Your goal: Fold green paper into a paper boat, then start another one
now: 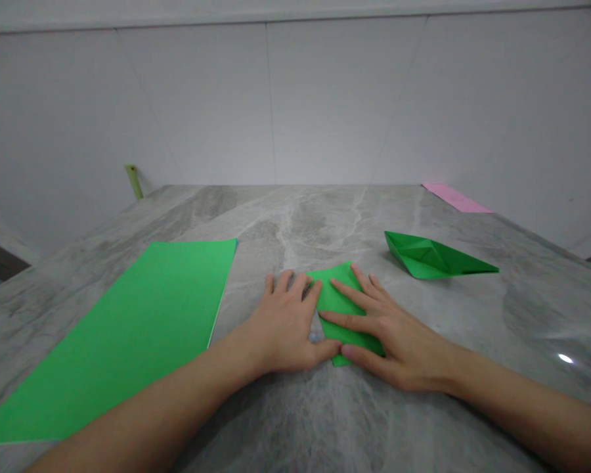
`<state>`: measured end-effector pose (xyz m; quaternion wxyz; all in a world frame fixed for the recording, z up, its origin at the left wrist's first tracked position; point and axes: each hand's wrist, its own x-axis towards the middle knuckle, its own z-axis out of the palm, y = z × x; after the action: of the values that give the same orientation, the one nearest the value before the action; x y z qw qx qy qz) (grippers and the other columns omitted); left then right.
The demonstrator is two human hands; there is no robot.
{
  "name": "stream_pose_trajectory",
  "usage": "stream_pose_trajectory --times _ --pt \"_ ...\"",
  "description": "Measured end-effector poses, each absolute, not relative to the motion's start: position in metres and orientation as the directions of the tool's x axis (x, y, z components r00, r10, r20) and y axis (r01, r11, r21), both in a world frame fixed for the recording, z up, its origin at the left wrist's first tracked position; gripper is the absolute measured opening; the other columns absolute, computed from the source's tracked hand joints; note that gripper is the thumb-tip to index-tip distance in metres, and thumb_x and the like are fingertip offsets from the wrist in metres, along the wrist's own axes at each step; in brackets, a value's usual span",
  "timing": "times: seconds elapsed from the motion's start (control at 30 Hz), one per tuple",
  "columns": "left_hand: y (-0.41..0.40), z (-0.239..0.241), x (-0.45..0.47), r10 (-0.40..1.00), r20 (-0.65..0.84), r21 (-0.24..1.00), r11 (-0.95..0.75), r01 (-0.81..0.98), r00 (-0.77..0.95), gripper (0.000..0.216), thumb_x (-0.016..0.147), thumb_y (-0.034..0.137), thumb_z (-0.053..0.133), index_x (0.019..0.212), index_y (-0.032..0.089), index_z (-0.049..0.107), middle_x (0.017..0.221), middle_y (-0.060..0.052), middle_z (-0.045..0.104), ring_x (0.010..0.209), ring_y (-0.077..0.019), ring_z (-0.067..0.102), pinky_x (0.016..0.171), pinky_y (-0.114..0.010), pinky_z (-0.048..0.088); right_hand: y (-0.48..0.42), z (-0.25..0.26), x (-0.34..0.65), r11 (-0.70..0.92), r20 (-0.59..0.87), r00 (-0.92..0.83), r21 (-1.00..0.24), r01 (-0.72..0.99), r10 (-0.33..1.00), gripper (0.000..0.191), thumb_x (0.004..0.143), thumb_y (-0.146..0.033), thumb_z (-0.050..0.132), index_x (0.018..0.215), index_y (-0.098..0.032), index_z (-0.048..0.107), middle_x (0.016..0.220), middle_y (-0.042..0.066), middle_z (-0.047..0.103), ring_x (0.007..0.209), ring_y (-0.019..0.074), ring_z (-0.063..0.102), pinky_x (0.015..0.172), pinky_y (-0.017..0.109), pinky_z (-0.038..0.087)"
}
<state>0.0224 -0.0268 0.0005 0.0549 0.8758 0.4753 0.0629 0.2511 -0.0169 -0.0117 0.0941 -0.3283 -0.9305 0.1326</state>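
A small folded piece of green paper (338, 295) lies flat on the grey marble table (295, 217) right in front of me. My left hand (285, 325) rests flat on its left edge, fingers spread, thumb touching the paper's near corner. My right hand (389, 332) lies flat across the paper's right side, fingers stretched out and pressing it down. Both hands cover part of the paper. Neither hand grips anything.
A stack of flat green sheets (128, 335) lies to the left. A finished green paper boat (433, 257) sits to the right. A pink sheet (456, 197) lies at the far right corner. A small green object (134, 180) leans against the white wall at far left.
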Motion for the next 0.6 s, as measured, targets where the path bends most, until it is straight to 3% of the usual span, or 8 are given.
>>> stream_pose_trajectory --times 0.13,0.33,0.6 --pt "-0.0271 0.002 0.0225 0.832 0.072 0.154 -0.553 0.818 0.549 0.088 0.084 0.077 0.042 0.141 0.009 0.048 0.138 -0.022 0.05 0.13 -0.043 0.041 0.108 -0.061 0.031 -0.0179 -0.0124 0.2499 0.749 0.065 -0.765 -0.271 0.604 0.641 0.051 0.098 -0.049 0.048 0.147 -0.036 0.044 0.162 0.007 0.025 0.148 0.0447 -0.002 0.11 0.075 0.01" --pt "-0.0274 0.0017 0.0225 0.831 0.067 0.134 -0.556 0.82 0.552 0.085 0.084 0.072 0.046 0.141 0.009 0.047 0.139 -0.021 0.051 0.13 -0.0427 0.041 0.108 -0.06 0.031 -0.0188 -0.0125 0.2479 0.747 0.067 -0.755 -0.23 0.624 0.652 0.048 0.102 -0.039 0.042 0.15 -0.035 0.039 0.161 0.007 0.03 0.148 0.0439 0.001 0.11 0.075 0.013" --pt "-0.0273 -0.001 0.021 0.829 0.089 0.114 -0.559 0.821 0.552 0.086 0.084 0.075 0.044 0.141 0.012 0.048 0.141 -0.02 0.051 0.131 -0.042 0.041 0.108 -0.058 0.032 -0.019 -0.0132 0.2483 0.703 0.068 -0.706 -0.197 0.683 0.705 0.055 0.099 -0.049 0.045 0.149 -0.028 0.043 0.157 0.013 0.036 0.148 0.0448 0.002 0.11 0.075 0.014"
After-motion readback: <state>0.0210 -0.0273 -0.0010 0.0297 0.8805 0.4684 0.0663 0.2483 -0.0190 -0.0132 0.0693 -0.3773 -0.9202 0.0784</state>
